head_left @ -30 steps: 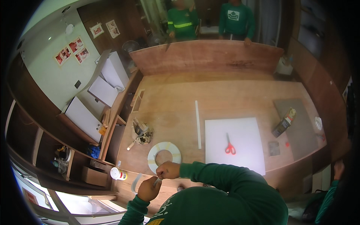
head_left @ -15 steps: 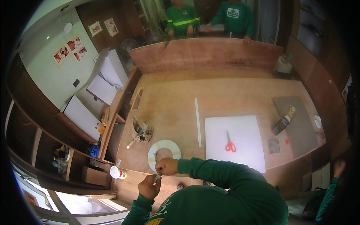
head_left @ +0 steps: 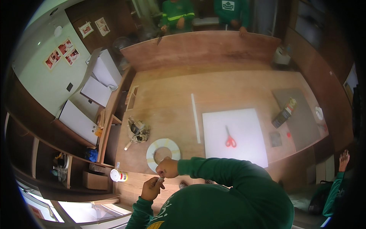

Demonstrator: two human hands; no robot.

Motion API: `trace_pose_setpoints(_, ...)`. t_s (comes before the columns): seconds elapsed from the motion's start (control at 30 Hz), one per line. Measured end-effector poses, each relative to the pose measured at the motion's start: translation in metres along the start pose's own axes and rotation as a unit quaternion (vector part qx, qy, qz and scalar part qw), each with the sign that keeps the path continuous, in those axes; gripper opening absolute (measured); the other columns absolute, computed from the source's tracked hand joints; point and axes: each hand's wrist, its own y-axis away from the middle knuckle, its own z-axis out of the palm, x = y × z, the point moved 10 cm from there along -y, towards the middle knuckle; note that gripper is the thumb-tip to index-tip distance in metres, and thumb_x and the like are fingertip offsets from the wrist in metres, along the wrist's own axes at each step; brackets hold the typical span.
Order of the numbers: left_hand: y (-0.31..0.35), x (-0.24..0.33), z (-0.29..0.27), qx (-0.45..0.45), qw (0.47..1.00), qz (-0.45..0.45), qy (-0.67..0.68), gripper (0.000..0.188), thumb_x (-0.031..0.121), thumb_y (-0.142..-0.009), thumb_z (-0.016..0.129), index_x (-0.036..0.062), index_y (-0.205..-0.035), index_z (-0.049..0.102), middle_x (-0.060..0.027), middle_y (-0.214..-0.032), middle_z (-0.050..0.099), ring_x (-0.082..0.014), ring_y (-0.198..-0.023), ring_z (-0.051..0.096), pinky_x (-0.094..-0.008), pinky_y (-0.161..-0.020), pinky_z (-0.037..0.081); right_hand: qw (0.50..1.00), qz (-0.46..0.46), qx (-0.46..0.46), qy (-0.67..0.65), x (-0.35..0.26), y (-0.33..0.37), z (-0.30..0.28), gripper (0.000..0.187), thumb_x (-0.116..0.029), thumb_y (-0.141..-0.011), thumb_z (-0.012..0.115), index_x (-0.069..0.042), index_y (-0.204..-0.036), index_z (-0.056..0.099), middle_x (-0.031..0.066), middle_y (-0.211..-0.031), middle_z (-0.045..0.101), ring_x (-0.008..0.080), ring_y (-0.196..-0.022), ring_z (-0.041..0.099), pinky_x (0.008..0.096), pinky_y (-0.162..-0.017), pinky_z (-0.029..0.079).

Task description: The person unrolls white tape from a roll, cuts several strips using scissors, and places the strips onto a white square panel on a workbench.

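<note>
My left hand (head_left: 151, 188) and my right hand (head_left: 167, 168) are closed close together at the near edge of the table. Between their fingertips shows a short bit of pale strip (head_left: 161, 179); most of it is hidden by the fingers. Just beyond my right hand lies a flat roll of white edge banding (head_left: 174, 148) with bits of yellowish tape on it. Red-handled scissors (head_left: 230, 141) rest on a white square panel (head_left: 249, 126) to the right. A straight white strip (head_left: 195, 118) lies on the table left of the panel.
The wooden table (head_left: 164, 99) carries a tool pouch (head_left: 138, 131), a dark can (head_left: 281, 117) and a grey sheet (head_left: 299, 114). A white tub (head_left: 118, 175) stands left of my hands. Two people stand behind an upright board (head_left: 202, 49); another person's hand (head_left: 344, 160) shows at right.
The whole view has shifted slightly, so the table sits higher and further left. My hands stay together at the strip. At right, the other person's hand has risen, fingers spread.
</note>
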Motion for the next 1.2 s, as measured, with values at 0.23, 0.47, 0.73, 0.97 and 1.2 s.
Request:
trace_pose_setpoints(0.23, -0.005, -0.019, 0.02, -0.075, 0.979, -0.054, 0.182, 0.028, 0.023, -0.1, 0.046, 0.0, -0.097, 0.062, -0.0053, -0.067, 0.058, -0.0097, -0.051, 0.049, -0.0235, -0.049, 0.039, 0.997, 0.032, -0.059, 0.043, 0.01, 0.004, 0.015, 0.005, -0.016, -0.075, 0.064, -0.012, -0.074, 0.065, 0.0067, -0.071, 0.063, 0.027, -0.074, 0.061, 0.0418, -0.09, 0.033)
trace_pose_setpoints(0.47, -0.004, -0.017, 0.028, -0.089, 0.975, -0.071, 0.192, 0.028, 0.022, -0.1, 0.045, -0.0009, -0.101, 0.061, -0.0043, -0.067, 0.055, -0.0112, -0.051, 0.045, -0.0241, -0.049, 0.036, 0.997, 0.03, -0.06, 0.049, 0.01, 0.008, 0.014, 0.004, -0.014, -0.075, 0.061, -0.013, -0.072, 0.062, 0.004, -0.072, 0.063, 0.0257, -0.074, 0.06, 0.0422, -0.091, 0.031)
trace_pose_setpoints(0.73, 0.003, -0.025, 0.052, -0.162, 0.866, -0.164, 0.444, 0.03, 0.027, -0.094, 0.052, 0.0003, -0.107, 0.056, -0.0056, -0.08, 0.056, -0.0145, -0.064, 0.049, -0.0252, -0.058, 0.04, 0.994, 0.011, -0.08, 0.072, 0.005, 0.011, 0.015, 0.006, -0.011, -0.074, 0.059, -0.015, -0.07, 0.06, 0.0026, -0.07, 0.061, 0.0235, -0.074, 0.06, 0.0445, -0.091, 0.031)
trace_pose_setpoints(0.97, 0.007, -0.042, 0.063, -0.17, 0.828, -0.182, 0.503, 0.029, 0.027, -0.092, 0.056, 0.0027, -0.108, 0.055, -0.0031, -0.082, 0.053, -0.0135, -0.065, 0.045, -0.0246, -0.06, 0.039, 0.993, -0.015, -0.069, 0.094, 0.008, 0.013, 0.025, 0.008, -0.009, -0.074, 0.057, -0.015, -0.07, 0.059, 0.0031, -0.072, 0.059, 0.0235, -0.076, 0.058, 0.0441, -0.09, 0.031)
trace_pose_setpoints(1.2, 0.008, -0.043, 0.056, -0.143, 0.864, -0.154, 0.458, 0.029, 0.027, -0.095, 0.054, 0.0014, -0.108, 0.056, -0.0039, -0.082, 0.056, -0.0121, -0.065, 0.049, -0.0236, -0.059, 0.04, 0.992, -0.019, -0.077, 0.099, 0.004, 0.012, 0.026, 0.008, -0.008, -0.073, 0.056, -0.014, -0.07, 0.059, 0.0025, -0.072, 0.061, 0.0223, -0.074, 0.059, 0.0433, -0.09, 0.031)
